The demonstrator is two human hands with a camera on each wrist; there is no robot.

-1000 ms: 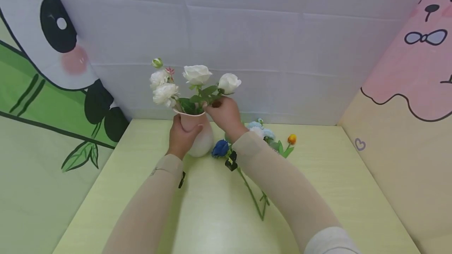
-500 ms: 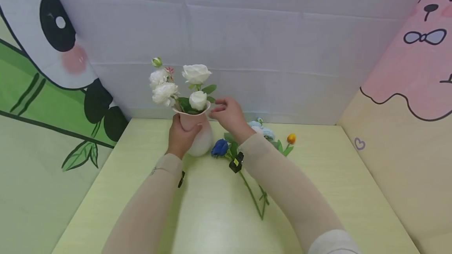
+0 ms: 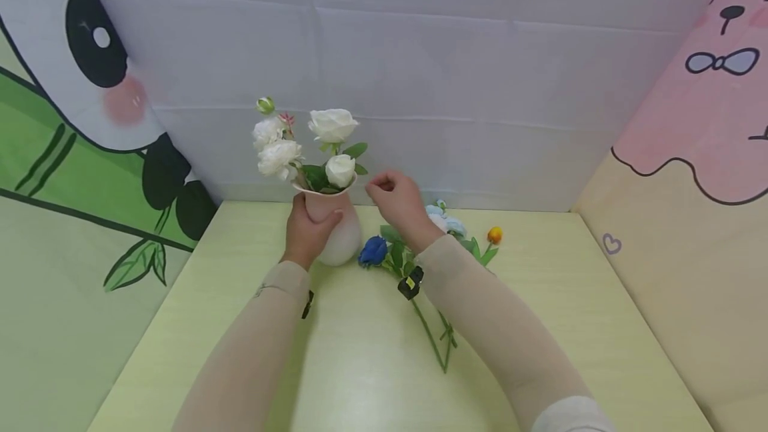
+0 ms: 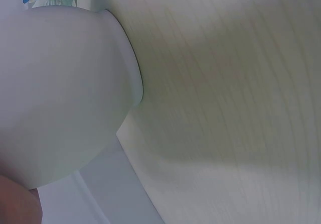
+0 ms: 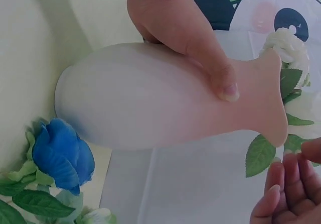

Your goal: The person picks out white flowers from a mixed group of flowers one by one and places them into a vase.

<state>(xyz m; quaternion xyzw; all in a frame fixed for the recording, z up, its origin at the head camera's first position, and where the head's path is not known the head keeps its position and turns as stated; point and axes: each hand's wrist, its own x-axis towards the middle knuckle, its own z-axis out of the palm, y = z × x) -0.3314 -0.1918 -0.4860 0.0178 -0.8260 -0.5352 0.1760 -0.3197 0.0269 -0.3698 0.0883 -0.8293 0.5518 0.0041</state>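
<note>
A vase, pink at the neck and white below, stands upright at the back of the table. My left hand grips it by the neck, the thumb across the front as the right wrist view shows. Out of its wavy rim rise a tall white rose, a lower white rose leaning at the right of the mouth, and a cluster of white blooms with a bud. Just right of the rim, my right hand is raised with loosely bent fingers and nothing in them. Its fingertips are near the leaves.
A blue rose lies right beside the vase, its green stem pointing toward me. Behind my right forearm lie pale blue and white flowers and an orange tulip. A pale fabric wall closes off the table's back edge.
My right hand has let go of the shorter white rose and drawn back to the right. That rose has sunk leftward to the vase's mouth. The left hand keeps its grip on the vase.
</note>
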